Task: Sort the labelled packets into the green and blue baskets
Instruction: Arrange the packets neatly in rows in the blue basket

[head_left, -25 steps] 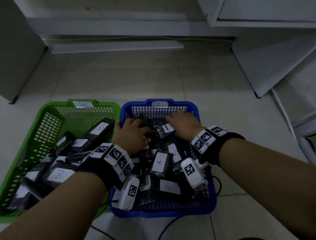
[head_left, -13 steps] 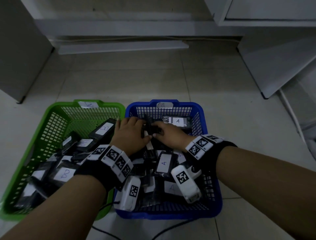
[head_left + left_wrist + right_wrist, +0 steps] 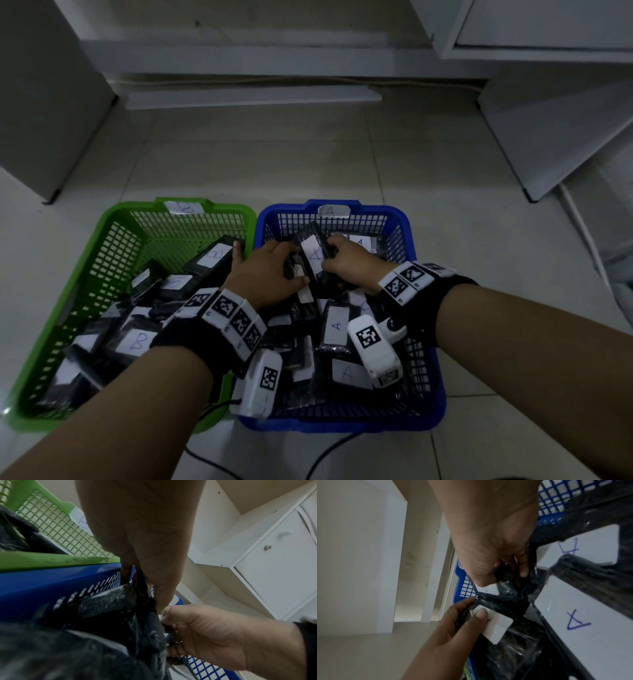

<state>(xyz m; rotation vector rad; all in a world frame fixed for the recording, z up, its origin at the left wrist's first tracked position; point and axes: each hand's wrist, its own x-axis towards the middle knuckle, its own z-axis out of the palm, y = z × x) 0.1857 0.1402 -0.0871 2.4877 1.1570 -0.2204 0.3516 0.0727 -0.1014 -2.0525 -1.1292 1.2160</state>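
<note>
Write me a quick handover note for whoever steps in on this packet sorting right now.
Left hand: over the blue basket, gripping a black packet, thumb on its white label.
Right hand: gripping another packet marked A, raised at the far end of the blue basket.
Green basket, tagged B: holds packets labelled B.
Blue basket, tagged A: the readable labels say A.
Done: both baskets are well filled.
Left: read the left hand's label, place both held packets, check the face-down ones.

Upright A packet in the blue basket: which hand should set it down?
Right. The right hand grips the A packet over the blue basket; the left hand pinches another packet.
</note>
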